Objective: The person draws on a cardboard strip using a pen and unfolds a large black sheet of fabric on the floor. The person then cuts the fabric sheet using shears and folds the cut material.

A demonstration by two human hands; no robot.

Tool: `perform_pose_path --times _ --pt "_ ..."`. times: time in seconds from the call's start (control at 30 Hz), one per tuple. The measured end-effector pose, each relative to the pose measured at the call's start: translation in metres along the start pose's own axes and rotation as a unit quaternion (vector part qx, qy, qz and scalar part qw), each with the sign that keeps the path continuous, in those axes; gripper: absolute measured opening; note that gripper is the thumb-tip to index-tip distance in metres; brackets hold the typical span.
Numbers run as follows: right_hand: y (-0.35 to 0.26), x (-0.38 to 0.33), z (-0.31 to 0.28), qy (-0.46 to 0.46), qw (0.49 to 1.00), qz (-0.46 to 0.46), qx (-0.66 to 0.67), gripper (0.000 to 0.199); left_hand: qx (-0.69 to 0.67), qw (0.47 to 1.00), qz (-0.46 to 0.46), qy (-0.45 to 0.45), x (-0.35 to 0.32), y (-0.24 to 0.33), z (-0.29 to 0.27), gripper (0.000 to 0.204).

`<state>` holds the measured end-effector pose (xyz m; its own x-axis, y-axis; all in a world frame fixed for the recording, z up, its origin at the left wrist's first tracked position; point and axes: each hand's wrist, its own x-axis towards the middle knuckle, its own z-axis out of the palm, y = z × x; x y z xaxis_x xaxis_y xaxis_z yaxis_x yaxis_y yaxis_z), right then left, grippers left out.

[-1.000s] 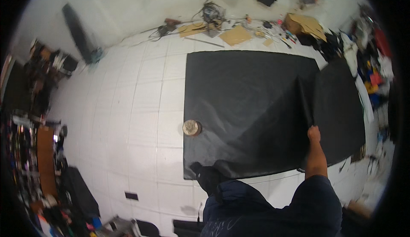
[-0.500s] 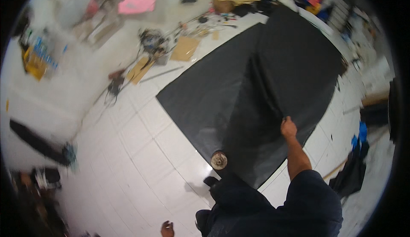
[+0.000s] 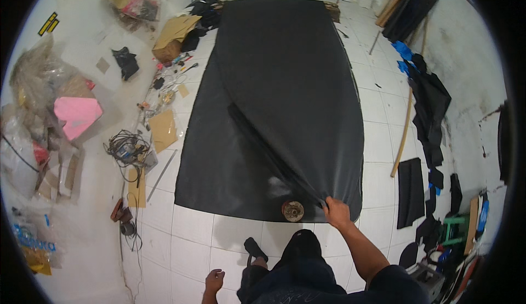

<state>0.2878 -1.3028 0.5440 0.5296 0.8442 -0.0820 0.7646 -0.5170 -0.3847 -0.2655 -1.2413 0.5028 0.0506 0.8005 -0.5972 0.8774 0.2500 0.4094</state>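
A large black sheet [image 3: 282,68], like vinyl or leather cloth, lies over the white tiled floor. A long diagonal crease runs through it down to my right hand [image 3: 337,212]. That hand is closed on the sheet's material near the front edge and draws it taut. Just left of it a round brownish disc-shaped object [image 3: 292,211] with a raised centre sits on the sheet. My left hand [image 3: 215,280] hangs low, away from the sheet, its fingers curled. Whether it holds something small is too hard to see.
Along the left wall are bundled cables [image 3: 129,148], cardboard pieces [image 3: 163,130], a thin metal bar [image 3: 161,175] and plastic bags. On the right lie a wooden strip [image 3: 404,134], black material scraps [image 3: 428,104] and a green stool [image 3: 455,230]. Dark rolls [image 3: 411,10] lean at the far right.
My view has turned to the right and the sheet now stretches straight ahead. My right hand has brought the gripped material nearer to the front edge, beside the round object.
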Motion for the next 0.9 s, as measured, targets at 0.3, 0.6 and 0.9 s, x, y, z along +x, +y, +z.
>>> perform_pose_path --times 0.3,0.6,0.9 --pt "0.036 -0.138 0.075 -0.053 0.995 0.073 0.04 0.018 0.162 0.978 0.008 -0.131 0.111 -0.015 -0.001 0.04" --pt "0.237 -0.152 0.241 0.106 0.983 0.115 -0.091 0.017 0.185 0.926 0.325 -0.057 0.38 0.113 0.227 0.048" --pt "0.338 -0.101 0.418 0.243 0.967 0.013 -0.083 0.041 0.312 0.675 0.659 0.11 0.493 0.31 0.387 0.075"
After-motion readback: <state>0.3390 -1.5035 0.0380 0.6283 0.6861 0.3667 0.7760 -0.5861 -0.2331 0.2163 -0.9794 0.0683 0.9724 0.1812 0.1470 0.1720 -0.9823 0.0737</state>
